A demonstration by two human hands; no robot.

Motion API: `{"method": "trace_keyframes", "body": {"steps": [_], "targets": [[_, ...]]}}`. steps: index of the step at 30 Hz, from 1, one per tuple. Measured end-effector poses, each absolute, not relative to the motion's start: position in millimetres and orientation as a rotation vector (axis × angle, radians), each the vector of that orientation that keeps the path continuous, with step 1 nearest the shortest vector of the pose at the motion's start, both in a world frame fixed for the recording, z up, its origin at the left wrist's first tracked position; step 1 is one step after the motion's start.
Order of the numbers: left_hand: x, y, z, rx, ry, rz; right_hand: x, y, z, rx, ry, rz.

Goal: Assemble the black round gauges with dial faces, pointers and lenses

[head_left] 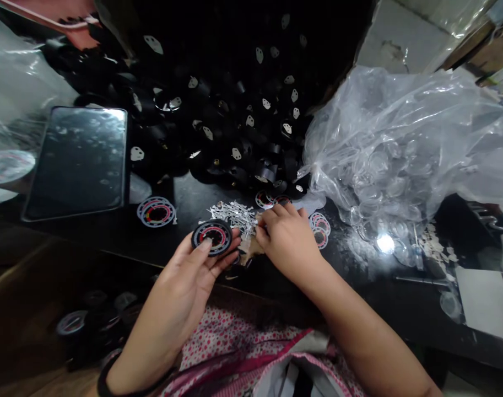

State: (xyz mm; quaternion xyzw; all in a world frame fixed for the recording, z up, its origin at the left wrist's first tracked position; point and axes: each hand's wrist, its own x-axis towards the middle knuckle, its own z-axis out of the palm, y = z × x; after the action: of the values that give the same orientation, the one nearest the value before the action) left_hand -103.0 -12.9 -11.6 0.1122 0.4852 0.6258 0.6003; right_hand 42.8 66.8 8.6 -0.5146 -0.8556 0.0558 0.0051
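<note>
My left hand [189, 275] holds a round black gauge [222, 237] with its dial face up. The thumb rests over the dial and the fingers support it from below. My right hand [290, 237] is closed, palm down, at the right edge of a pile of small white gauge pointers [230, 212]. Its fingertips are bent together and partly hidden, so what they pinch cannot be made out. Just beyond its knuckles lie printed dial discs [263, 199]. More discs [319, 223] overlap to the right of the hand, and another stack [155, 214] lies left of the pile.
A dark heap of black gauge housings [234, 132] fills the back. On the right stands a plastic bag of clear round covers [379, 160]. A dark flat tray or panel [77, 165] is at left. Below left, a box contains finished-looking gauges [72, 322]. White paper [486, 300] lies far right.
</note>
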Motion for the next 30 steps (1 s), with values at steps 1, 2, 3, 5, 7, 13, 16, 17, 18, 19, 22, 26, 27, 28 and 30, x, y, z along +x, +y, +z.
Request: {"method": "trace_keyframes", "body": {"steps": [1, 2, 3, 5, 7, 13, 16, 17, 18, 19, 22, 26, 27, 28, 30], "targets": [[-102, -15, -12, 0.243, 1.123, 1.434, 39, 68, 9, -1.611, -2.701, 0.168], [-102, -17, -12, 0.226, 1.120, 1.423, 37, 69, 10, -1.612, -2.720, 0.160], [-100, -18, -12, 0.207, 1.114, 1.413, 34, 70, 10, -1.609, -2.731, 0.156], [-97, -19, -13, 0.153, 1.092, 1.393, 34, 70, 12, -1.591, -2.706, 0.181], [-93, -18, -12, 0.084, 1.049, 1.350, 38, 68, 13, -1.574, -2.598, 0.309], [-77, -3, -8, -0.071, 0.892, 1.277, 62, 50, 16, -1.374, -2.185, 0.762], [-68, -2, -7, -0.062, 0.903, 1.291, 77, 39, 16, -1.332, -2.086, 0.780], [-65, -3, -8, -0.026, 0.915, 1.307, 81, 35, 16, -1.339, -2.074, 0.766], [-63, -6, -8, 0.022, 0.934, 1.333, 83, 32, 17, -1.357, -2.073, 0.749], [-60, -9, -9, 0.077, 0.958, 1.366, 85, 29, 18, -1.381, -2.083, 0.729], [-54, -18, -12, 0.225, 1.054, 1.411, 87, 24, 20, -1.465, -2.169, 0.628], [-54, -21, -12, 0.327, 1.075, 1.371, 90, 22, 22, -1.475, -2.189, 0.574], [-55, -20, -12, 0.344, 1.076, 1.394, 92, 21, 23, -1.442, -2.143, 0.632], [-55, -18, -11, 0.362, 1.087, 1.412, 94, 19, 24, -1.398, -2.085, 0.706], [-55, -15, -12, 0.403, 1.123, 1.392, 98, 15, 26, -1.311, -1.985, 0.838]]}}
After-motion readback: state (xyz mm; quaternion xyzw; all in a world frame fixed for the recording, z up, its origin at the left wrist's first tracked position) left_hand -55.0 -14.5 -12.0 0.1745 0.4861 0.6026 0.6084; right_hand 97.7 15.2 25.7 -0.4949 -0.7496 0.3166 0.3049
